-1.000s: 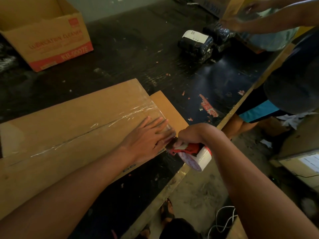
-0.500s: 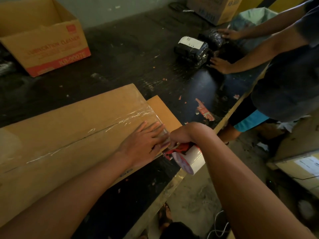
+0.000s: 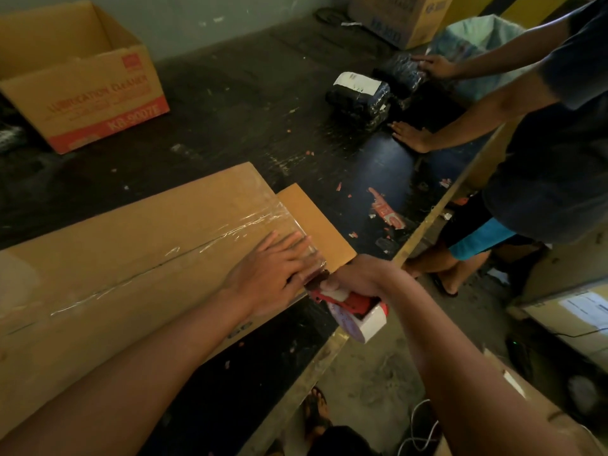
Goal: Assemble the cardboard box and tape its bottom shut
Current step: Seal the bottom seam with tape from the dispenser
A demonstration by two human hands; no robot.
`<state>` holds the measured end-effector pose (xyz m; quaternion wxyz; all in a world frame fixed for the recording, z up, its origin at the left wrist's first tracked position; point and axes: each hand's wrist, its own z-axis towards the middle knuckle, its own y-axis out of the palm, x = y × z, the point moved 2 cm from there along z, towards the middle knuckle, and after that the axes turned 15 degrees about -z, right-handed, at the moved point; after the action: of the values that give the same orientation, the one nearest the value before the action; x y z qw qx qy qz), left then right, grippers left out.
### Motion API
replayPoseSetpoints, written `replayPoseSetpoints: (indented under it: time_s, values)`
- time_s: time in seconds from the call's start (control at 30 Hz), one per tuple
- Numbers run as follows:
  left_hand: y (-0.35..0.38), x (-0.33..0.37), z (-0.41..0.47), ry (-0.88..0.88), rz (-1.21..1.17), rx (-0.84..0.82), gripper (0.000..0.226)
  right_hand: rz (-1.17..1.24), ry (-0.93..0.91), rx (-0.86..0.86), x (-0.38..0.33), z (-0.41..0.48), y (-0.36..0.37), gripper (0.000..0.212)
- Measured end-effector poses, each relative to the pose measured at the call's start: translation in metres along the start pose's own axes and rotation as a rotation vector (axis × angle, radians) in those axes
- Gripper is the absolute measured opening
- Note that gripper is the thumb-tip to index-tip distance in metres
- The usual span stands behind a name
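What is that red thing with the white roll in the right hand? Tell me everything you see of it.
The tape dispenser is a red, plastic-looking frame carrying a white roll. The right hand grips it from above, its front end at the end of the cardboard box, beside the left hand, which presses the clear tape flat. The roll hangs past the table edge.

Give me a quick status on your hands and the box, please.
Left hand flat, pressing clear tape onto cardboard box. Right hand grips red tape dispenser at box edge. Nothing in the way.
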<state>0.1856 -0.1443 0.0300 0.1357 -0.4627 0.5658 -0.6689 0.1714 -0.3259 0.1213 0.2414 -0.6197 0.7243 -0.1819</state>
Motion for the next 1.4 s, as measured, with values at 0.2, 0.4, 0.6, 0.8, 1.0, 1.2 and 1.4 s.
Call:
replayPoseSetpoints:
  time_s: [0.2, 0.4, 0.6, 0.8, 1.0, 1.2, 1.4]
  values:
    - [0.001, -0.001, 0.0, -0.004, 0.01, 0.005, 0.055, 0.294, 0.052, 0.183, 0.039, 0.006, 0.034, 0.036]
    - [0.002, -0.005, 0.002, 0.017, 0.045, -0.016, 0.059, 0.301, 0.01, 0.278, 0.039, 0.001, 0.037, 0.029]
    - [-0.004, -0.01, 0.006, -0.013, 0.049, -0.029, 0.062, 0.328, -0.04, 0.322, 0.038, -0.007, 0.035, 0.026]
    - [-0.006, -0.014, 0.008, -0.028, 0.037, -0.011, 0.064, 0.23, -0.017, 0.411, 0.031, -0.003, 0.029, 0.035]
    - [-0.006, -0.015, 0.008, -0.01, 0.031, 0.007, 0.061, 0.108, -0.008, 0.406, 0.024, 0.004, 0.023, 0.036]
    - [-0.004, -0.017, 0.009, -0.017, 0.004, 0.018, 0.061, 0.157, 0.008, 0.4, 0.02, 0.01, 0.025, 0.039]
    - [-0.009, -0.012, 0.008, -0.021, -0.044, 0.023, 0.061, 0.166, -0.005, 0.415, 0.017, 0.009, 0.027, 0.035]
